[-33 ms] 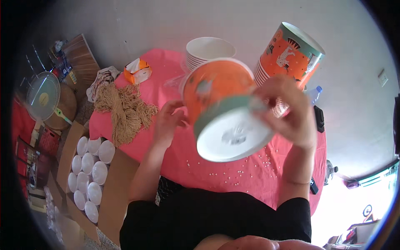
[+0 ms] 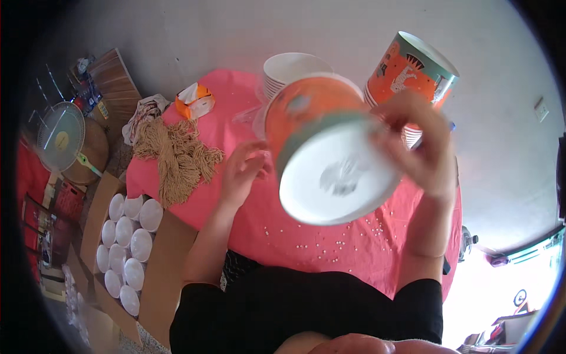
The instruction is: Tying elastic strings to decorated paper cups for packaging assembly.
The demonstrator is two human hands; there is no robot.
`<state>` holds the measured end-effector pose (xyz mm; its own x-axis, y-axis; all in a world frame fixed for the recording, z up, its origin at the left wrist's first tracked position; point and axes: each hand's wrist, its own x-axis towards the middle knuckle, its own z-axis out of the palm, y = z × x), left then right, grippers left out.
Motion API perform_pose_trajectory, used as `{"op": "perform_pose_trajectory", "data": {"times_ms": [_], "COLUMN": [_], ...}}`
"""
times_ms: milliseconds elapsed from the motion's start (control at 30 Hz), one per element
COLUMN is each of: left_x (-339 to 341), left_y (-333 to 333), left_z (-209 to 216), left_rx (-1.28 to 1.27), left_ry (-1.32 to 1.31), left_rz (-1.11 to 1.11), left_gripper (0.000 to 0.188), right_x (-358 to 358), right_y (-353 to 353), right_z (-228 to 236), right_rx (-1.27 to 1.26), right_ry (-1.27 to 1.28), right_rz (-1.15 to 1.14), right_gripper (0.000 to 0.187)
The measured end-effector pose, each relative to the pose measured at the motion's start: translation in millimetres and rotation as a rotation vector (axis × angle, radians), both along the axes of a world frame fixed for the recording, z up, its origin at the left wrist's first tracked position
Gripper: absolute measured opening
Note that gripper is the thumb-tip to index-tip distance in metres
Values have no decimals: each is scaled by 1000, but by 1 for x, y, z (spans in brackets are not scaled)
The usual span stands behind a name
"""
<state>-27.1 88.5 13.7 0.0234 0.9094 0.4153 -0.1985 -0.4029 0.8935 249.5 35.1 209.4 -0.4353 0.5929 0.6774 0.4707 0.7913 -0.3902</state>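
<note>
A large orange paper bucket (image 2: 315,100) with a green band is held up in front of me. It is tilted, with its white base (image 2: 339,171) facing me; a blurred dark print shows on that base. My right hand (image 2: 415,147) grips the bucket by the base edge on its right side, smeared by motion. My left hand (image 2: 243,171) is near the bucket's left side with fingers loosely bent and apart; whether a fingertip touches the wall I cannot tell. Behind stand a stack of white-lined buckets (image 2: 296,68) and a taller stack of orange buckets (image 2: 410,74).
Small white bits (image 2: 321,251) lie scattered over the pink tablecloth (image 2: 259,236). Tan yarn (image 2: 177,156) and an orange tissue pack (image 2: 194,101) are at the left. Beside the table on the left, an open cardboard box (image 2: 162,265) holds several white cups (image 2: 124,230).
The bucket has shifted slightly right and tipped further, so more of its base shows. My right hand has risen and moved right with it. My left hand has moved a little rightward.
</note>
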Motion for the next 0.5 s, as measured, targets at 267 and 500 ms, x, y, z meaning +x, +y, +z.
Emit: {"op": "perform_pose_trajectory", "data": {"times_ms": [267,500], "left_x": [22,19], "left_y": [26,27], "left_z": [-70,-83], "left_rx": [-144,-128], "left_ry": [179,263], "left_rz": [-136,-118], "left_gripper": [13,9], "right_x": [103,136], "right_y": [39,60], "right_z": [144,181], "right_rx": [321,-146], "right_ry": [69,108], "right_rz": [-689,-800], "right_gripper": [56,41]}}
